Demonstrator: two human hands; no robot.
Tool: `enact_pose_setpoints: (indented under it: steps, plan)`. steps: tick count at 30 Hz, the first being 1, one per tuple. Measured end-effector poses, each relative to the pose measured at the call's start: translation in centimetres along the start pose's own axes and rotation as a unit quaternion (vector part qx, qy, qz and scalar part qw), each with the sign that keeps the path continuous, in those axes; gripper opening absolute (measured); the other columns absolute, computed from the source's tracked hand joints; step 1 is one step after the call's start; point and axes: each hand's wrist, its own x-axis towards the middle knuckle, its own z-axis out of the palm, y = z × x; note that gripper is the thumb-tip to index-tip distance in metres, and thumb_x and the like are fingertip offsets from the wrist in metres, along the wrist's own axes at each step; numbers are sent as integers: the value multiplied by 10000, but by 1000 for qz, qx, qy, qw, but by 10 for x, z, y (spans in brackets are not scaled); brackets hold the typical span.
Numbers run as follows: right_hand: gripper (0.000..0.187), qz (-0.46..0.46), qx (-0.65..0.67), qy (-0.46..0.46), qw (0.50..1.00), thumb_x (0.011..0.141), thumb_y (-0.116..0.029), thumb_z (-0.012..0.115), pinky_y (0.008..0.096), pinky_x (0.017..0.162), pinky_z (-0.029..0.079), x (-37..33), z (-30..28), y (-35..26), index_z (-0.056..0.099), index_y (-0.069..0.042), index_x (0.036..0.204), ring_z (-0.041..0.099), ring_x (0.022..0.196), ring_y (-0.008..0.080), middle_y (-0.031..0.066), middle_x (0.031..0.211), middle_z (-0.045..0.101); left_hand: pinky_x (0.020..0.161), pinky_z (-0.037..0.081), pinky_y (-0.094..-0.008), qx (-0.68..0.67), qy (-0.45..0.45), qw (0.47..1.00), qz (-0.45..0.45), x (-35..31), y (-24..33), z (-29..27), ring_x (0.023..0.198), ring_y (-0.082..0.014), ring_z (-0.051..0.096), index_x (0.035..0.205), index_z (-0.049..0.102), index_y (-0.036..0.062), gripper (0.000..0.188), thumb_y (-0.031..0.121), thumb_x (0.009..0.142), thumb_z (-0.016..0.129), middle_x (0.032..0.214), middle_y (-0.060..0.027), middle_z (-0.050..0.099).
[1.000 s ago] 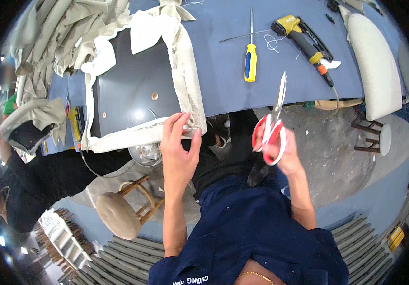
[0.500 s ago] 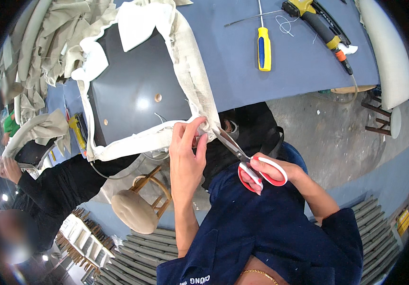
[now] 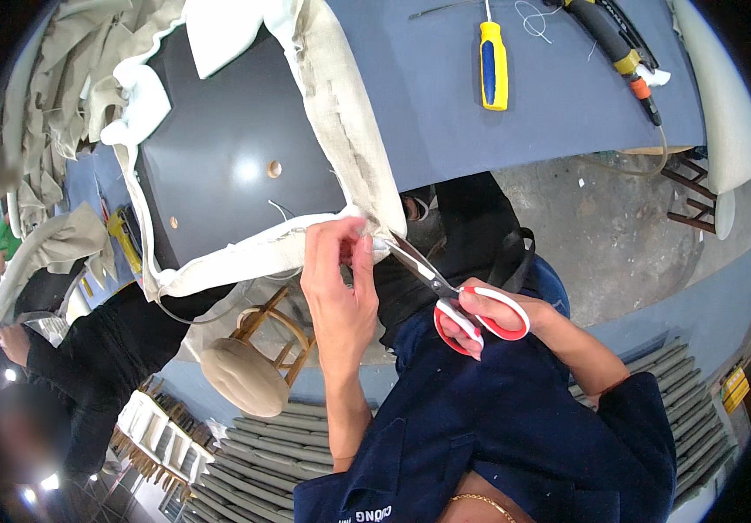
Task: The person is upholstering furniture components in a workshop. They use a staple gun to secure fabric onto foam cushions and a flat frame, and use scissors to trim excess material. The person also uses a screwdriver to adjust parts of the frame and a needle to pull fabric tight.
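Observation:
My left hand [image 3: 339, 283] pinches the cream fabric [image 3: 340, 105] at the near right corner of an upholstered panel. That fabric wraps the edges of a black board [image 3: 236, 139] with round holes, and white padding [image 3: 223, 35] shows along its far and left sides. Through red-and-white handles, my right hand [image 3: 490, 307] grips a pair of scissors [image 3: 419, 266]. The blade tips touch the pinched corner, just right of my left fingertips. Whether they have cut anything is hidden by the fingers and folds.
On the blue-grey table [image 3: 428, 131] lie a yellow-and-blue screwdriver [image 3: 494, 74] and an air staple gun [image 3: 606, 39] with a hose. A padded piece [image 3: 724, 105] stands at right. At left, a co-worker's hand [image 3: 13, 342] holds another panel. A round stool [image 3: 244, 379] is below.
The view has shifted slightly, and the panel now appears further left and up. My left fingers have moved a little at the corner. The scissors stay there.

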Motion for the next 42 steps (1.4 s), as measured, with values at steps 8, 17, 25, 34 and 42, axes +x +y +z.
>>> enact_pose_setpoints:
  steps: [8,17,25,34,42]
  plan:
    - [670,-32,36,32,998,1072,-621,381,276,501,475,8,11,17,560,-30,813,581,532,149,50,645,538,726,488,-363,132,-24,991,11,4,21,3,752,-235,555,1058,639,-13,131,73,966,676,912,-113,537]
    - [686,-63,10,37,997,1101,-554,361,294,470,462,42,8,2,527,-29,691,565,481,162,70,554,528,726,487,-383,38,-28,999,-22,6,10,-2,768,-248,587,974,587,-33,116,60,984,655,886,-121,553]
    - [720,-59,5,40,997,1064,-635,399,291,432,450,40,2,8,505,-39,675,557,446,163,65,537,512,716,446,-290,7,-43,998,-53,10,3,-3,762,-134,500,969,584,-20,176,133,1017,655,823,-46,546]
    - [729,-21,-72,143,987,1058,-578,454,288,411,444,60,10,-21,541,-39,575,569,404,160,69,454,519,740,446,-261,-49,-77,993,-69,13,-4,-10,778,-119,511,970,599,-24,107,53,985,672,884,-39,551]
    - [771,-13,-134,65,989,1041,-689,373,291,502,488,50,-11,-26,554,-45,658,612,491,158,57,540,566,734,407,-219,-176,-120,969,-125,14,-14,-31,819,-58,487,968,608,2,114,79,995,687,941,24,533]
